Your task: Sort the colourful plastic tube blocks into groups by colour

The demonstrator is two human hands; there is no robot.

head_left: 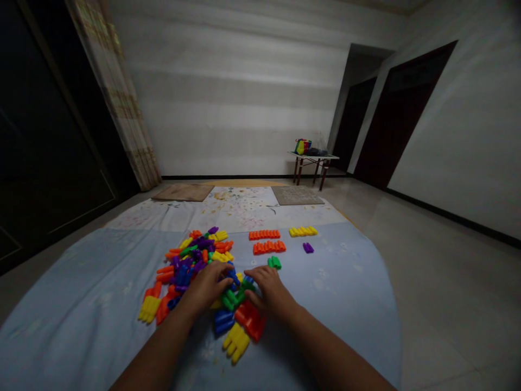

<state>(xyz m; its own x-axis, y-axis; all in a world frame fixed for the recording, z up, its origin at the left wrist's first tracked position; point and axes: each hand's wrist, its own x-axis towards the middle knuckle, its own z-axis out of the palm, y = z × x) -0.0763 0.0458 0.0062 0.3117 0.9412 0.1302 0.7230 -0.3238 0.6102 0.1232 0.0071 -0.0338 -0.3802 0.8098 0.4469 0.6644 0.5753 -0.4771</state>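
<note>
A heap of finger-shaped plastic building blocks (199,244) in several colours lies on a light blue tablecloth. My left hand (207,285) rests at the right side of the heap, fingers loosely bent and thumb apart, beside blue blocks (233,276). Facing it, my right hand (268,288) has its thumb and fingers parted over a green block (230,300) and a small blue piece (248,279). Whether either hand grips a block is hard to see. Nearer to me are a dark blue block (223,321), a red block (251,320) and a yellow block (236,342).
Orange block rows (264,235), a yellow row (303,232), a purple block (308,248) and a green block (274,263) lie to the right. Two mats (298,195) are at the table's far end. A small side table (313,156) stands by the wall.
</note>
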